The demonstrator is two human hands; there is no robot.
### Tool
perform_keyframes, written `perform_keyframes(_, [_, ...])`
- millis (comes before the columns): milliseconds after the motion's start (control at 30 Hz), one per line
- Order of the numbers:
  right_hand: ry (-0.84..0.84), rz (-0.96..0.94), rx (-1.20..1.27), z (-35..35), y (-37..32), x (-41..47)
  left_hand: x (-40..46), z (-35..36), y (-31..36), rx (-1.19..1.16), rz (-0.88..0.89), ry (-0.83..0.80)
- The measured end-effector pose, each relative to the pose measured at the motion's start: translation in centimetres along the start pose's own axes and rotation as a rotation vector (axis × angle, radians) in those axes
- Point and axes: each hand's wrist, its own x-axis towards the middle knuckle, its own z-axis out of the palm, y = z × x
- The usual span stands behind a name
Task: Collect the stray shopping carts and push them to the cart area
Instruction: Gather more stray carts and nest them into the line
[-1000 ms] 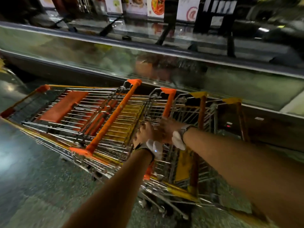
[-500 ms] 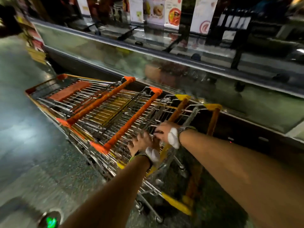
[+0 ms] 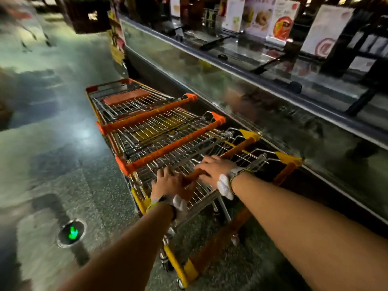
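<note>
We held a row of shopping carts [image 3: 159, 131] that were pushed into each other. The carts stood on the shiny floor [image 3: 52, 164], just beside a long glass freezer [image 3: 241, 85] on our right. Their front end pointed away from us, down the aisle.

Our left hand [image 3: 168, 182] was on the orange handle [image 3: 235, 153] of the third cart, near its left end. The fingers [image 3: 162, 172] were bent over the bar and gripped it. Our right hand [image 3: 214, 169] lay on the same bar, a bit more to the right. Its fingers looked curled over the bar too and held it. Both wrists had a white thing strapped on.

Two more orange handles sat ahead of our hands. One more cart handle with a yellow tip [image 3: 288, 159] was nearest to us, on the right.

A small round green light [image 3: 72, 233] glowed in the floor on our left. Picture signs [image 3: 281, 24] stood on top of the freezer.
</note>
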Motion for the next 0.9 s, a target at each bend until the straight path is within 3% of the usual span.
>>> perform_keyframes(233, [-0.043,-0.084,-0.003,0.4,5.1,2.6,0.4,0.5,0.8,0.053,-0.075,0.071])
perform_keyframes(400, [-0.025,-0.123,0.16,0.3,6.7,2.3,-0.4,0.5,0.8,0.093,-0.097,0.117])
perform_keyframes(500, [-0.004,-0.176,0.101,0.1,9.9,1.6,-1.2,0.2,2.4,0.11,-0.191,0.138])
perform_keyframes(667, [0.048,-0.257,-0.014,1.7,13.9,0.4,-3.6,2.8,6.2,0.043,-0.34,0.198])
perform_keyframes(900, [0.083,-0.309,0.151,4.1,15.7,-2.8,-7.1,4.6,10.5,-0.144,-0.512,0.182])
